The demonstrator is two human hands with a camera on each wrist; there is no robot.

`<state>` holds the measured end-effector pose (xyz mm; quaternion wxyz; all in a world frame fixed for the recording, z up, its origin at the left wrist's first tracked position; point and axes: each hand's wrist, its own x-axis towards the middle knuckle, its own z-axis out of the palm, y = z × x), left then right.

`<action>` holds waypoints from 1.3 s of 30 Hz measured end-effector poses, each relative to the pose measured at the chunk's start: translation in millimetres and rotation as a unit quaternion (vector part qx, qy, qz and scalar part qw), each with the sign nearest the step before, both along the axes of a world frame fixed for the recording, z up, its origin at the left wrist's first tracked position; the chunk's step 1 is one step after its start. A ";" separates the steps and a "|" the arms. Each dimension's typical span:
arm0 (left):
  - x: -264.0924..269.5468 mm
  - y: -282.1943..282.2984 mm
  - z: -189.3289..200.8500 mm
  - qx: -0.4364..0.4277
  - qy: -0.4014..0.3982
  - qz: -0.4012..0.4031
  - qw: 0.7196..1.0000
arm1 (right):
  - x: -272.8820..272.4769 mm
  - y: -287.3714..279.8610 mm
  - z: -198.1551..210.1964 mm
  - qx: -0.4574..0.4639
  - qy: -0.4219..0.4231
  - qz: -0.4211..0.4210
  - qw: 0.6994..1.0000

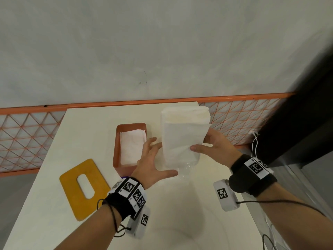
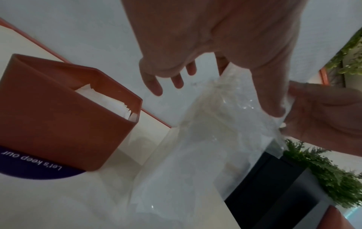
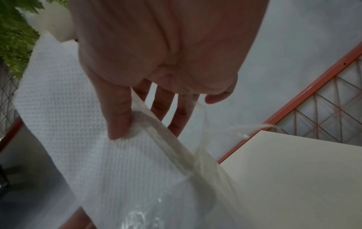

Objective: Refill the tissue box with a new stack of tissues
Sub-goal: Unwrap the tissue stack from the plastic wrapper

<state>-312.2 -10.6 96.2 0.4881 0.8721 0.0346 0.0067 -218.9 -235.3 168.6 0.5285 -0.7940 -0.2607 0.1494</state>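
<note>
An orange-brown tissue box point(image 1: 115, 152) stands without its lid on the cream table point(image 1: 86, 123), with a few white tissues point(image 1: 132, 147) inside. The yellow lid point(image 1: 82, 188) with its oval slot lies flat to the box's left. My right hand point(image 1: 205, 143) grips the new tissue stack point(image 1: 182, 138), thumb on its front and fingers behind; loose clear plastic wrap point(image 1: 183, 170) hangs from its near end. The stack is held tilted, to the right of the box. My left hand point(image 1: 162, 159) is spread between box and stack, its thumb touching the wrap. The wrapped stack point(image 2: 205, 147) fills the left wrist view beside the box point(image 2: 58, 124).
An orange mesh railing point(image 1: 27, 138) runs behind and beside the table, under a grey wall. A dark panel point(image 1: 297, 123) stands at the right. A purple sticker point(image 2: 29, 167) lies under the box. Green plants point(image 2: 323, 170) stand beyond the table's right edge.
</note>
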 end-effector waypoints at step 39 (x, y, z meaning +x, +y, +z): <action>156.9 -30.1 -74.6 -0.031 0.268 0.102 0.957 | 81.2 -43.6 -65.6 0.115 0.243 -0.125 0.955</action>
